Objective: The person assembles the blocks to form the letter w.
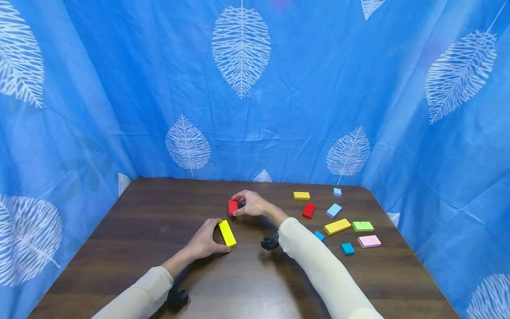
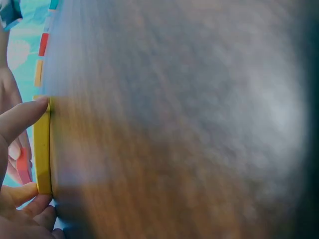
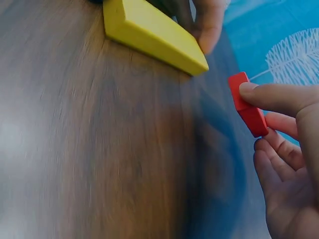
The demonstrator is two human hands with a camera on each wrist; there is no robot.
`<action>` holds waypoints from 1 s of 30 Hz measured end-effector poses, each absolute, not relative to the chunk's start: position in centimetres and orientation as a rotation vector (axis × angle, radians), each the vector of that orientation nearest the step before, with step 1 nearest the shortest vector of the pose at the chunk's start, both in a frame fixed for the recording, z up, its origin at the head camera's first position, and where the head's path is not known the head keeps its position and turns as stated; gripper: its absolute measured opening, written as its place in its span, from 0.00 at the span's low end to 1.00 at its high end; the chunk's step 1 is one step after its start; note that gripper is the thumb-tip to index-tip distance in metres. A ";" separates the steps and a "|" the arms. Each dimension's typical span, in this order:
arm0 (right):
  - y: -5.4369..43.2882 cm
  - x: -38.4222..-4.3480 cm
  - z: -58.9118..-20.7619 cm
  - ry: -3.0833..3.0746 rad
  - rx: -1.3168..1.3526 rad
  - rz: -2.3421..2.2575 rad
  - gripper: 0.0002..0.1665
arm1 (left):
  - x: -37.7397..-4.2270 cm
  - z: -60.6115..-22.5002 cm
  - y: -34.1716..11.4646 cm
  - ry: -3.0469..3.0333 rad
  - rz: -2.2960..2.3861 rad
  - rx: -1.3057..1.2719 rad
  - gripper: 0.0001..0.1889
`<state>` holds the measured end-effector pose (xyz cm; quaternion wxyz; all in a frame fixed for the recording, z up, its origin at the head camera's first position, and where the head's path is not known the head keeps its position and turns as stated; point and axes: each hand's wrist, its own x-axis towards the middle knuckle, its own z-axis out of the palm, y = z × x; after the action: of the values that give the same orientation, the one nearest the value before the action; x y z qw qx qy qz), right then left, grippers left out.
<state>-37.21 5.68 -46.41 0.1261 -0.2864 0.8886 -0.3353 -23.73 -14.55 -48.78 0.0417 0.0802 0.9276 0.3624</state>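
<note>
Spanning yellow block end to end: left grip.

Yellow block, red block

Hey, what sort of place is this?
Probably a curtained-off workspace: there's a dark brown wood-grain table, blue fabric drapes with white leaf prints, and coloured rectangular blocks.

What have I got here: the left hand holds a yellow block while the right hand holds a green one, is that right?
Not quite: the block in the right hand is a red block, not a green one, as the right wrist view shows. The left hand does hold a yellow block.
</note>
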 end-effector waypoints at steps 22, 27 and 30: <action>5.5 -37.6 -47.7 2.508 -0.802 -0.981 0.30 | -23.4 -48.5 -14.9 2.852 1.160 0.182 0.45; 4.8 -37.6 -47.7 2.533 -0.851 -0.859 0.27 | -23.2 -48.8 -14.8 2.898 1.108 0.157 0.38; 4.3 -37.5 -47.6 2.566 -0.867 -0.789 0.26 | -23.3 -49.0 -14.7 2.905 1.101 0.158 0.37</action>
<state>-37.48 4.27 -47.61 0.1596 -0.3034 0.8979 -0.2762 -23.28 -14.72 -48.96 0.0153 0.0507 0.9338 0.3539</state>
